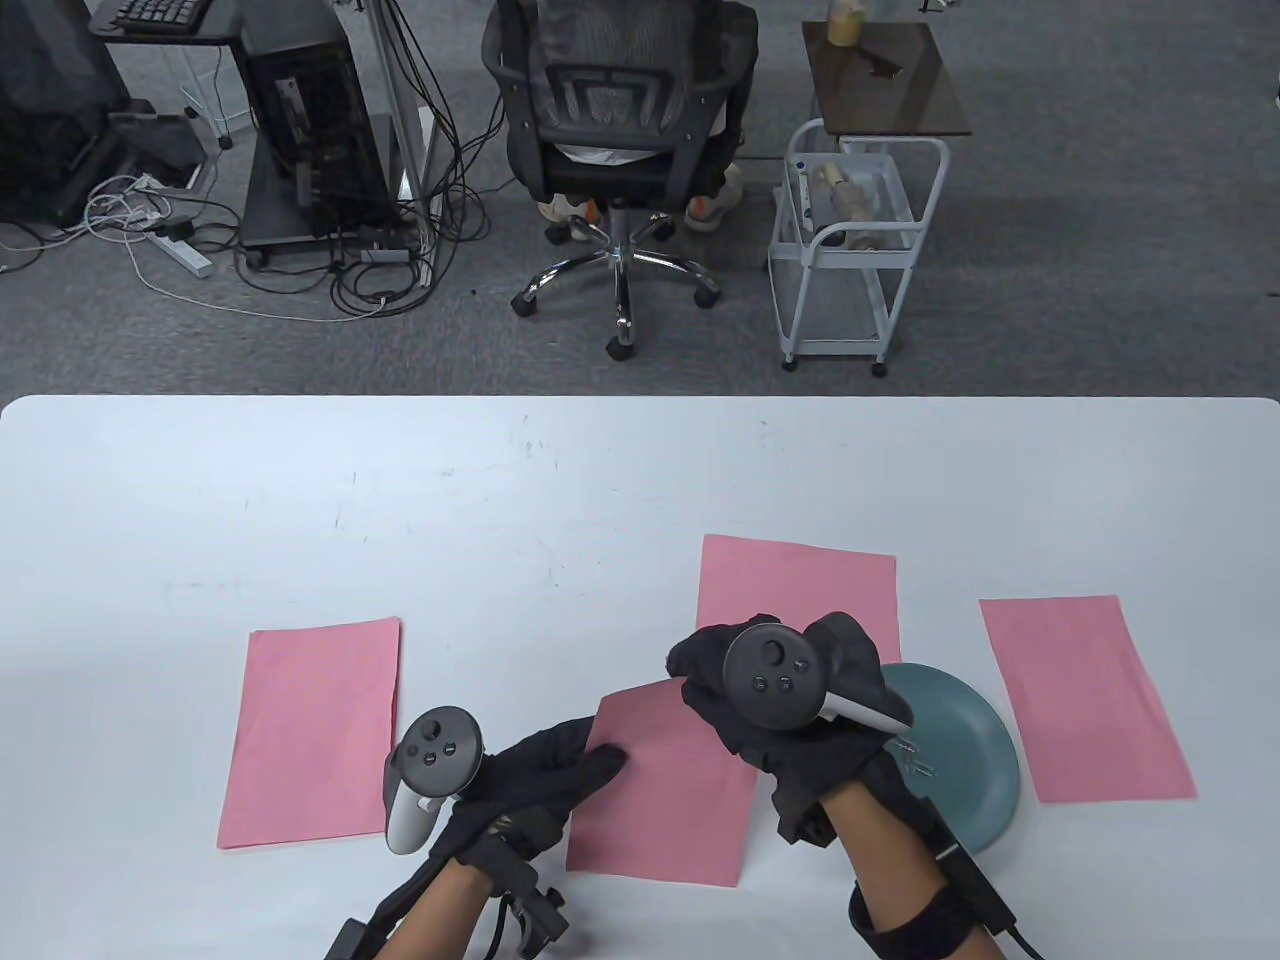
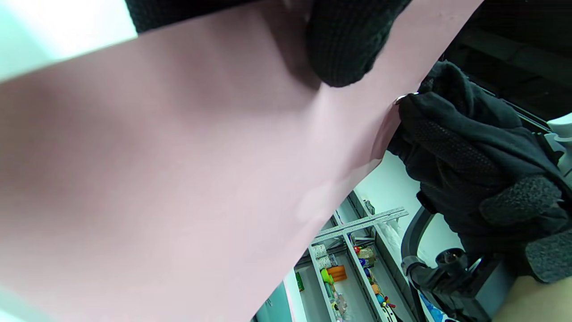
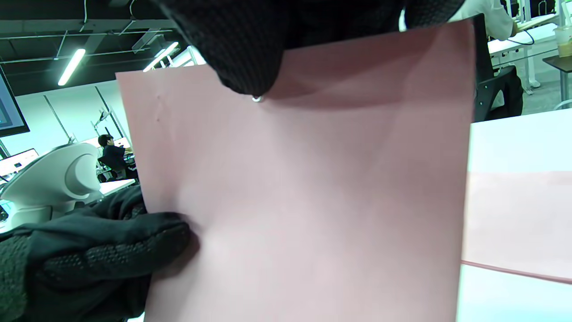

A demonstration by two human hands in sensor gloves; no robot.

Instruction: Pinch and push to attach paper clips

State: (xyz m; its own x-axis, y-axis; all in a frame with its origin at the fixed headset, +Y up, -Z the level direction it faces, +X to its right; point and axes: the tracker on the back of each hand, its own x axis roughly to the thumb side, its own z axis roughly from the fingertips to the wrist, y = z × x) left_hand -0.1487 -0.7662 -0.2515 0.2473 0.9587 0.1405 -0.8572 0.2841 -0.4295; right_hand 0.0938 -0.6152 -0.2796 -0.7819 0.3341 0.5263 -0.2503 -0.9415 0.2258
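A pink sheet (image 1: 665, 790) is held up off the white table (image 1: 500, 500) between my two hands. My left hand (image 1: 545, 775) grips its left edge; its fingers (image 3: 111, 255) pinch the sheet in the right wrist view. My right hand (image 1: 775, 690) pinches a silver paper clip (image 3: 257, 99) against the sheet's far edge; only the clip's tip shows under my fingers (image 3: 241, 49). In the left wrist view the sheet (image 2: 178, 179) fills the frame, with the clip's tip (image 2: 404, 96) at its edge by my right hand (image 2: 464, 152).
A teal plate (image 1: 960, 760) with loose paper clips (image 1: 915, 760) sits under my right wrist. Three more pink sheets lie flat: left (image 1: 315, 730), centre back (image 1: 800, 590), right (image 1: 1085, 695). An office chair (image 1: 620, 150) and white cart (image 1: 850, 240) stand beyond the table.
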